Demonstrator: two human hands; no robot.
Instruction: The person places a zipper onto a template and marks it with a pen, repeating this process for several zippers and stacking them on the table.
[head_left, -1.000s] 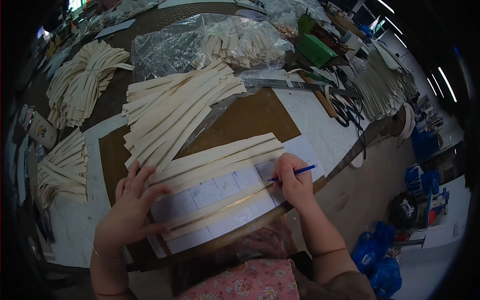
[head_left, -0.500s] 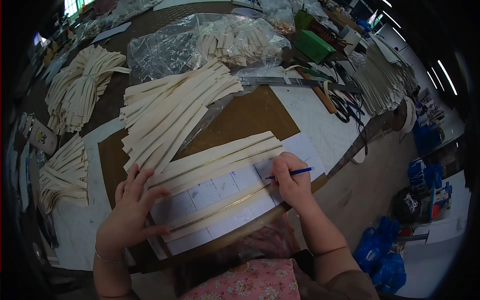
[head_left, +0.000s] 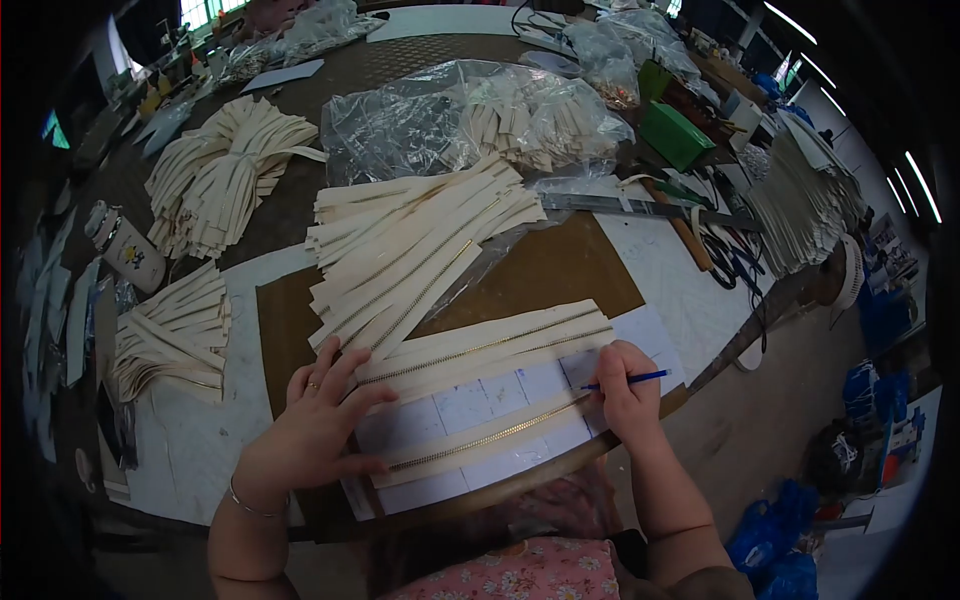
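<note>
A cream zipper tape with brass-coloured teeth lies slantwise across a white ruled sheet. My left hand is spread open at its left end, thumb at the tape and fingertips on the ends of the upper zippers. Those upper tapes lie side by side along the far edge of the sheet. In my right hand is a blue pen, gripped between thumb and fingers, its tip close to the right end of the lower tape.
Beyond the brown board lies a loose pile of zipper tapes. Tied bundles sit at the left, near a white bottle. A plastic bag, a metal ruler, scissors and a green box are farther back.
The whole view has shifted, so everything appears farther right and lower. Both hands keep nearly the same places on the zippers, and the pen stays in my right hand.
</note>
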